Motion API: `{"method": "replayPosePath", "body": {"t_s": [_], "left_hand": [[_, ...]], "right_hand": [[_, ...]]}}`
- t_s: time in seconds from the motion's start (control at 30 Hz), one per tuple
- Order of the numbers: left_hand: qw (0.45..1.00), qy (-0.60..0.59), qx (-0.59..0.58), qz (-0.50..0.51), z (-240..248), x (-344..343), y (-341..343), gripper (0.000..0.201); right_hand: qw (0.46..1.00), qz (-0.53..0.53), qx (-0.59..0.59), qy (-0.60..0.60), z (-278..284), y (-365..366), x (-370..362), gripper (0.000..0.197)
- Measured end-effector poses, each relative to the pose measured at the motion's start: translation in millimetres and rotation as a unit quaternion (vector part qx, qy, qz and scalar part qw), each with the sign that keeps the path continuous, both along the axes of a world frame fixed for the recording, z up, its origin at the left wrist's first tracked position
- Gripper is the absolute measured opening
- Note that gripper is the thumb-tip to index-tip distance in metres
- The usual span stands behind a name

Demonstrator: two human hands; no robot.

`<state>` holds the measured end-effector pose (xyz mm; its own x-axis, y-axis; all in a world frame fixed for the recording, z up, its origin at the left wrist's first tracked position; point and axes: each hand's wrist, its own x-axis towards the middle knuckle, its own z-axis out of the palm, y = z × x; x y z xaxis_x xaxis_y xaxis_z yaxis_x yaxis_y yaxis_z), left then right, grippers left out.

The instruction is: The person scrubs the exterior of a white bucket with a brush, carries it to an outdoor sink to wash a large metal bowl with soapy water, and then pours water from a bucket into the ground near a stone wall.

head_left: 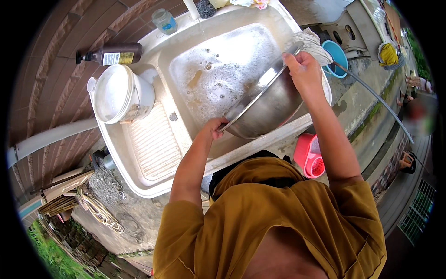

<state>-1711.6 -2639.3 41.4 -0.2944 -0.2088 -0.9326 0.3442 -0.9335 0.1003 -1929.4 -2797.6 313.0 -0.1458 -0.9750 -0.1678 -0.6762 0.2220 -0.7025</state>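
A large stainless steel bowl [274,107] is tilted on its side over the sink basin, its mouth turned toward the far left. My left hand [216,128] grips its rim at the near left, fingers closed on the edge. At the far right of the same rim, my right hand [303,69] is closed with the thumb over the metal. Below the bowl, foamy, greyish water with bubbles covers the floor of the white sink [189,135]. From the faucet [191,8] at the back a thin stream runs down. The bowl's inside is mostly hidden from me.
Left of the basin, a lidded white bucket [123,95] stands by the ridged washboard [155,142]. A brown pump bottle [116,54] and a glass jar [164,21] are along the back edge. A mop [313,45], blue bucket [335,58] and pink mop bucket [310,156] are at right.
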Motion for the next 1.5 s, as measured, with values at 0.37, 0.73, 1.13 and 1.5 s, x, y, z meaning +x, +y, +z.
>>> {"method": "replayPosePath", "body": {"t_s": [0.37, 0.73, 1.13, 1.5], "left_hand": [[0.86, -0.362, -0.245, 0.262, 29.8, 5.5, 27.3, 0.021], [0.775, -0.46, -0.349, 0.256, 126.0, 34.9, 43.0, 0.014], [0.826, -0.33, -0.337, 0.308, 302.5, 111.8, 83.2, 0.011], [0.812, -0.147, -0.36, 0.436, 263.8, 217.8, 83.3, 0.009]], "right_hand": [[0.915, -0.046, 0.092, -0.39, -106.8, 19.0, -58.6, 0.006], [0.906, 0.083, 0.061, -0.411, -7.2, 54.2, -72.8, 0.008], [0.878, 0.225, -0.053, -0.418, 168.1, 53.3, 45.2, 0.019], [0.831, 0.427, -0.147, -0.324, 248.5, 36.1, 210.4, 0.022]]}}
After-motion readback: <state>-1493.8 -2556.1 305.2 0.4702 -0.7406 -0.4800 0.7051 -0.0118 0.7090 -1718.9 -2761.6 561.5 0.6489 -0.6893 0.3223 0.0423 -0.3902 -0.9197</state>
